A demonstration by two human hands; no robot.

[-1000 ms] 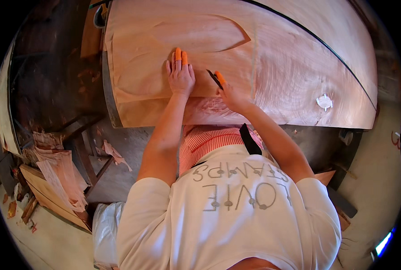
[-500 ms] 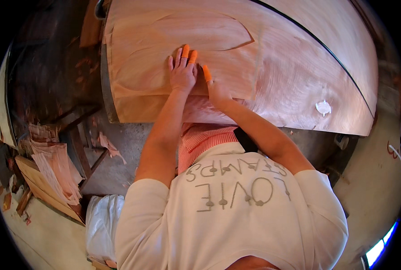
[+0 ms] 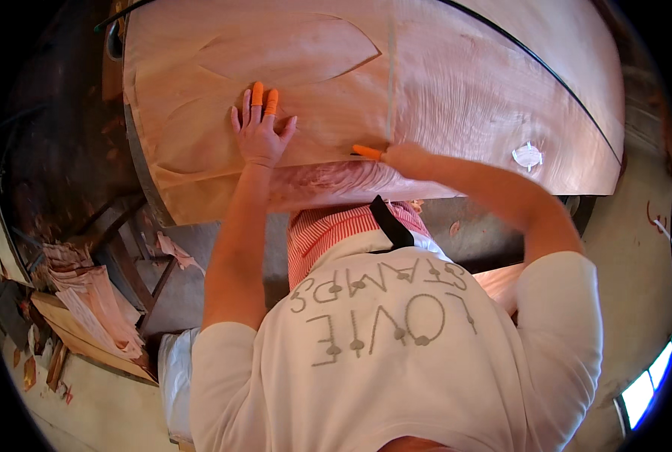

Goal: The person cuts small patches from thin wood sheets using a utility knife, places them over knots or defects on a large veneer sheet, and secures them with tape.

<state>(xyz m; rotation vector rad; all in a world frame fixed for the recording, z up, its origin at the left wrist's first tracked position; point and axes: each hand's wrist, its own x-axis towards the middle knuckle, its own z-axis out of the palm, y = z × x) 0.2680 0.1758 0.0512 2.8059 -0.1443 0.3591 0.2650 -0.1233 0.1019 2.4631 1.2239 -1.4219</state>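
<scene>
Right hand [image 3: 407, 160] blurred, grip unclear; left hand [image 3: 260, 140] hides some veneer [image 3: 328, 120].

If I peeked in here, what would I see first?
Probably the bright orange finger covers: two on the left hand, spread on the thin wood sheet, and one on the right hand near the sheet's lower edge. Farther right, a small white patch stands out too.
</scene>
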